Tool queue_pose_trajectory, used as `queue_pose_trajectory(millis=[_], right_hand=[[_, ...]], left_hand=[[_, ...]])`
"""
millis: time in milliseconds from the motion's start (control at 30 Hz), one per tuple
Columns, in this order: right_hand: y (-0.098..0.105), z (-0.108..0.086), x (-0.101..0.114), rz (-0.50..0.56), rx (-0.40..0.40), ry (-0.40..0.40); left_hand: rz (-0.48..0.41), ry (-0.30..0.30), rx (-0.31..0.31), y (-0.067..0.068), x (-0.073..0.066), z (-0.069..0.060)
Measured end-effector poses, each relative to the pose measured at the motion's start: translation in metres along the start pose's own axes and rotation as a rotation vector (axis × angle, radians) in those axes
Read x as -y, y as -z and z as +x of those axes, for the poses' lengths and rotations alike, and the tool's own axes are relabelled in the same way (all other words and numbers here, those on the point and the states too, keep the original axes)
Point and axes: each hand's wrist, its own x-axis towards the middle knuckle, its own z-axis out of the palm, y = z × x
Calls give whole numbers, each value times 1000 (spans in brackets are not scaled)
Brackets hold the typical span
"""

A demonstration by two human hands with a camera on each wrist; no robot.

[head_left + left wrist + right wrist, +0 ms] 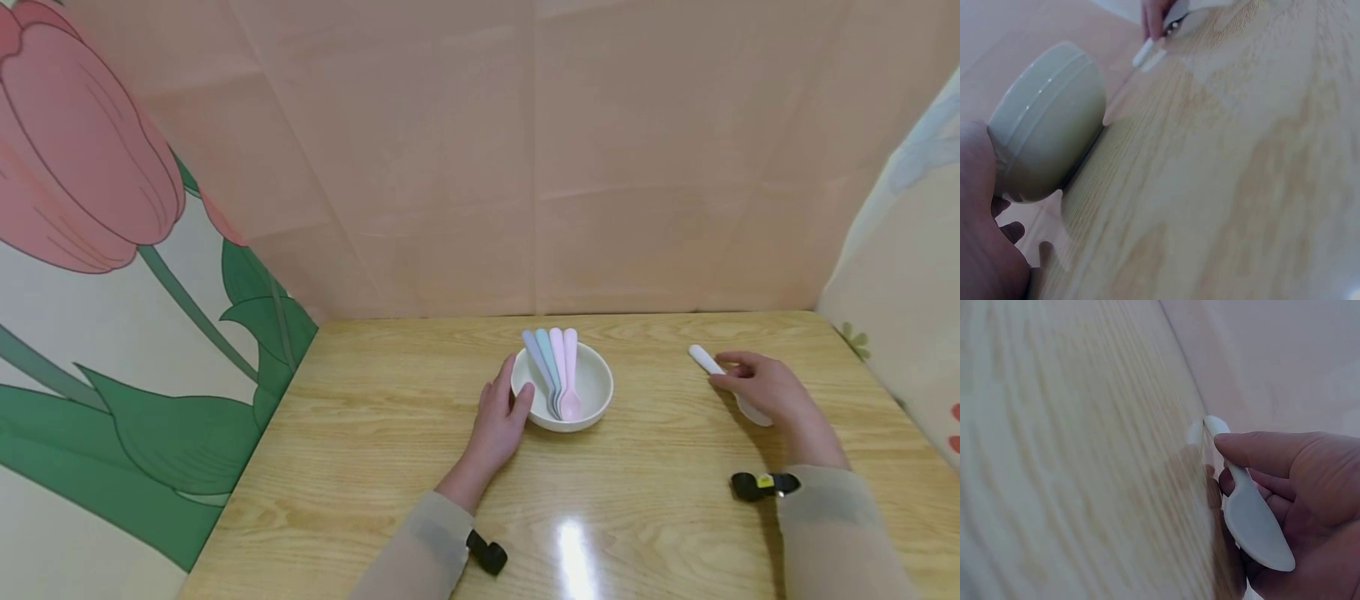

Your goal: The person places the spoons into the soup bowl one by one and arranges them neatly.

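A white bowl (597, 379) stands on the wooden table. Inside it several pastel spoons (571, 400) lean side by side, their handles rising over the far rim. My left hand (501, 411) holds the bowl at its left side, thumb by the near rim and fingers along the outer wall. In the left wrist view the bowl's outside (1054, 119) shows above the palm. Over to the right, my right hand (772, 387) pinches a white spoon (705, 360) by its handle, low at the tabletop. Its broad end (1257, 528) hangs below the fingers in the right wrist view.
The wooden table (360, 450) ends at the back against a pinkish cloth (420, 208). A tulip-printed panel (90, 150) borders the left side, and a pale printed panel (907, 317) the right. Both wrists wear small black cameras (491, 557).
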Motion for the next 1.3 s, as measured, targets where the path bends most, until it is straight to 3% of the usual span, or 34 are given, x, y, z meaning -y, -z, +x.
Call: queue_pose_trajectory(millis=[200,433,900,1300], right_hand=[[-3,4,-9,89,0,-1],[-4,1,-1,51,-41,-32],[-2,-1,6,113,-45,-39],[5,-5,26,116,-93,23]], left_hand=[[1,3,-3,0,1,-1],[-5,-9,-5,-1,1,0],[2,-8,-9,-3,2,1],[13,-24,-8,-3,2,2]])
